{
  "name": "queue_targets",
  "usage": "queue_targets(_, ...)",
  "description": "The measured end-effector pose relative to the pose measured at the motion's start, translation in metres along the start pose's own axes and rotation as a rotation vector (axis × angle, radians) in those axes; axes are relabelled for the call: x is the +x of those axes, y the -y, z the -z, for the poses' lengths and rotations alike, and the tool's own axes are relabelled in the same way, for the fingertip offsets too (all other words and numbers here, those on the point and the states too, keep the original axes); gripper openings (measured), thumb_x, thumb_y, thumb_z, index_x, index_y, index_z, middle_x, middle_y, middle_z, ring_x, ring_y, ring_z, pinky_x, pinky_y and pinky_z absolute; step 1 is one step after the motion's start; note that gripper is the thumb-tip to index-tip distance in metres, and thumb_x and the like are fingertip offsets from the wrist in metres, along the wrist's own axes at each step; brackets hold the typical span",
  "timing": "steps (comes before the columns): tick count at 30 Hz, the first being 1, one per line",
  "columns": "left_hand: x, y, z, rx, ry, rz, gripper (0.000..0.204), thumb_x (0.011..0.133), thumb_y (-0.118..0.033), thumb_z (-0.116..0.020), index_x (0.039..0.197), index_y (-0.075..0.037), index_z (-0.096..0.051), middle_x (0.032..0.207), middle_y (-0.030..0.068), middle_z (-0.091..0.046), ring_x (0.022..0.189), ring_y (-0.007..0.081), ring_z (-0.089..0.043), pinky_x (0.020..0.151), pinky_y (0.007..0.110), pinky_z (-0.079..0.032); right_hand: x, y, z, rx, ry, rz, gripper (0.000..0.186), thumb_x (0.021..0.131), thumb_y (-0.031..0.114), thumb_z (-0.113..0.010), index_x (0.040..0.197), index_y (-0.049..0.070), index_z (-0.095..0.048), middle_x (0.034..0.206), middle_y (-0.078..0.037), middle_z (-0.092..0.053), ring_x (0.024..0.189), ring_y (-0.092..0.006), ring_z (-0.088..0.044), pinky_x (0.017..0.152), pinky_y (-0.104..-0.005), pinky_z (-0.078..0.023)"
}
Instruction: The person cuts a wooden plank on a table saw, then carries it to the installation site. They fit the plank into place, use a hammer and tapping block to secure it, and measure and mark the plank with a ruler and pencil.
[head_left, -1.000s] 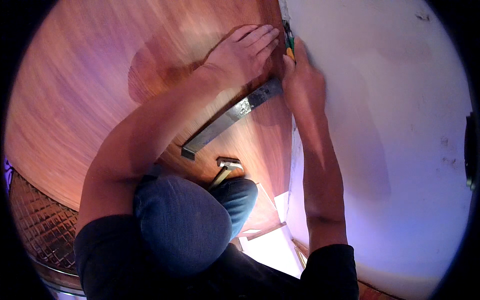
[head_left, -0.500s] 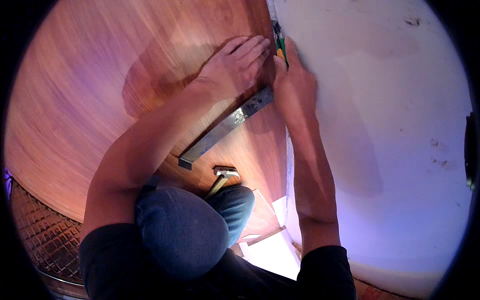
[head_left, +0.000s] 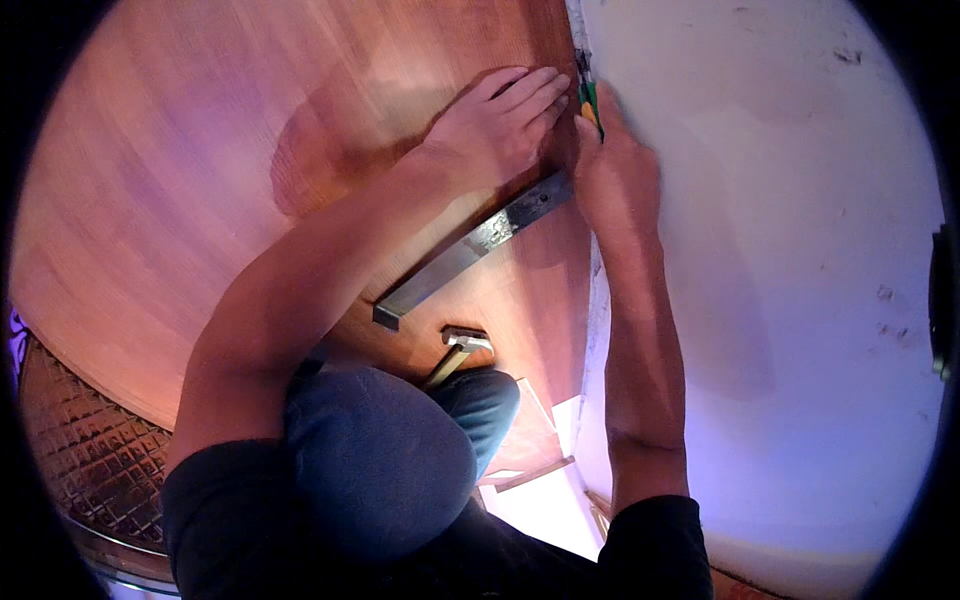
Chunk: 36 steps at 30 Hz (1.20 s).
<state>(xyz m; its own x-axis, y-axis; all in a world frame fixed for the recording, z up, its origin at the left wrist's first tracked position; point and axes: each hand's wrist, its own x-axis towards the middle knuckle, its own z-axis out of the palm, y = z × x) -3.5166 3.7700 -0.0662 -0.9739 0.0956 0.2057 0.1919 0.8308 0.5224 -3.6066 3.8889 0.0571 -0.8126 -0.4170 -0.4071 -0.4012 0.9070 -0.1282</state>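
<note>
I am holding a slim hand tool with a green-and-yellow handle (head_left: 590,108), its dark metal end lying along the narrow seam (head_left: 581,45) between the wood-grain floor and the white wall. I cannot tell whether it is pliers or a driver, since my fist is covering its lower part. My right hand (head_left: 617,185) is closing around that handle, thumb along the near side, probably so that the tip is lining up with the seam. My left hand (head_left: 500,120) is lying flat just beside it, fingers stretched out and a little spread, gripping nothing; I am likely bracing my weight and steadying the board under it.

Below my hands, a flat steel pull bar (head_left: 455,262) is lying slantwise on the wood-grain floor (head_left: 200,200), its hooked end toward my knees and its other end near my right wrist, seemingly within easy reach. A claw hammer (head_left: 468,342) is resting nearer me, its handle running behind my denim-clad knee (head_left: 385,450). The white wall (head_left: 760,250) is rising on my right, and my right forearm is running alongside it, presumably because the seam is leaving little other room.
</note>
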Motion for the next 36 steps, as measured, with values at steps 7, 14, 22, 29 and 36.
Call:
queue_targets(7,0.003,0.002,0.007,0.005,-0.008,-0.003,0.056,0.093,-0.028,-0.063,0.144,-0.004,-0.060,0.161,0.0090,-0.049,0.153,0.0223,-0.039,0.127,0.042,-0.028,-0.020,0.001,0.024,-0.127,0.122,-0.031,0.045,0.107,0.023,-0.055,0.149,0.008,-0.052,0.112,-0.032,-0.071,0.102,-0.0504,-0.070,0.084,-0.0589,-0.055)
queue_targets(14,0.004,-0.002,0.010,0.129,0.086,-0.007,0.059,0.099,-0.031,-0.056,0.153,-0.007,-0.054,0.164,0.0081,-0.046,0.156,0.0227,-0.034,0.129,0.046,-0.021,-0.227,-0.024,0.043,-0.086,0.070,-0.477,0.039,0.110,0.028,-0.055,0.142,0.005,-0.055,0.122,-0.030,-0.069,0.111,-0.0495,-0.068,0.091,-0.0559,-0.056)
queue_targets(22,0.011,0.140,0.057,0.390,-0.147,-0.208,0.052,0.106,-0.035,-0.048,0.150,-0.009,-0.057,0.160,0.0127,-0.051,0.148,0.0296,-0.047,0.125,0.048,-0.032,-0.523,0.050,-0.004,0.158,0.104,-0.876,0.033,0.106,0.030,-0.062,0.126,0.004,-0.059,0.099,-0.031,-0.068,0.091,-0.0524,-0.069,0.078,-0.0572,-0.053)
queue_targets(29,-0.207,0.385,0.264,0.613,0.049,0.457,0.051,0.106,-0.041,-0.054,0.149,-0.014,-0.059,0.163,0.0089,-0.048,0.149,0.0363,-0.044,0.119,0.048,-0.042,-0.414,0.028,-0.055,0.324,-0.041,-0.535,0.032,0.105,0.027,-0.065,0.126,0.004,-0.056,0.100,-0.033,-0.069,0.093,-0.0543,-0.067,0.076,-0.0566,-0.054)
queue_targets(36,-0.462,0.337,0.263,0.275,-0.093,0.736,0.053,0.111,-0.043,-0.051,0.132,0.003,-0.065,0.135,0.0220,-0.068,0.125,0.0348,-0.063,0.104,0.047,-0.051,-0.459,0.064,-0.081,0.507,-0.064,-0.539,0.040,0.106,0.041,-0.060,0.124,0.005,-0.058,0.092,-0.034,-0.070,0.091,-0.0556,-0.067,0.079,-0.0610,-0.054)
